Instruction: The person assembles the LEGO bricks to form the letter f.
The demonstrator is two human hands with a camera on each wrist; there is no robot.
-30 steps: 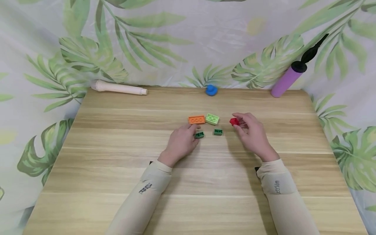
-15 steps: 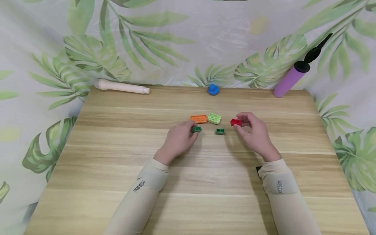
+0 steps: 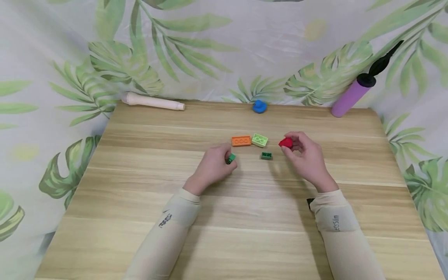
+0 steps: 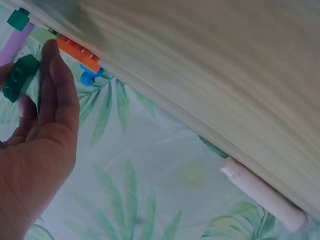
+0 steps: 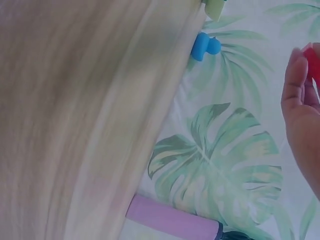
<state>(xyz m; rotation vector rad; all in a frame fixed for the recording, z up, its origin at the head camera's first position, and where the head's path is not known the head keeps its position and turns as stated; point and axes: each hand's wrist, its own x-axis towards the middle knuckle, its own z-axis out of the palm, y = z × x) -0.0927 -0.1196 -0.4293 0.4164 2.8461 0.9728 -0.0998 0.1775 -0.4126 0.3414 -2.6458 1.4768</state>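
In the head view my left hand (image 3: 214,166) pinches a dark green toy brick (image 3: 230,158) between thumb and fingers; the left wrist view shows studs on that green brick (image 4: 21,77). My right hand (image 3: 308,159) holds a red toy brick (image 3: 286,142) by its fingertips, and part of this red brick (image 5: 314,62) shows at the edge of the right wrist view. Between the hands, a second dark green brick (image 3: 266,156) lies on the table. Just beyond it are an orange brick (image 3: 241,141) and a light green brick (image 3: 260,140), side by side with hollow undersides up.
Along the back edge of the wooden table (image 3: 245,233) lie a pale pink stick-shaped object (image 3: 155,102) at left and a blue toy duck (image 3: 259,106) mid-edge. A purple hand pump (image 3: 351,97) with a black handle leans at the right. A leaf-patterned cloth (image 3: 196,50) hangs behind.
My left hand has turned the green brick and drawn it slightly back from the orange one. My right fingers have rotated the red brick. The whole head view has shifted a little.
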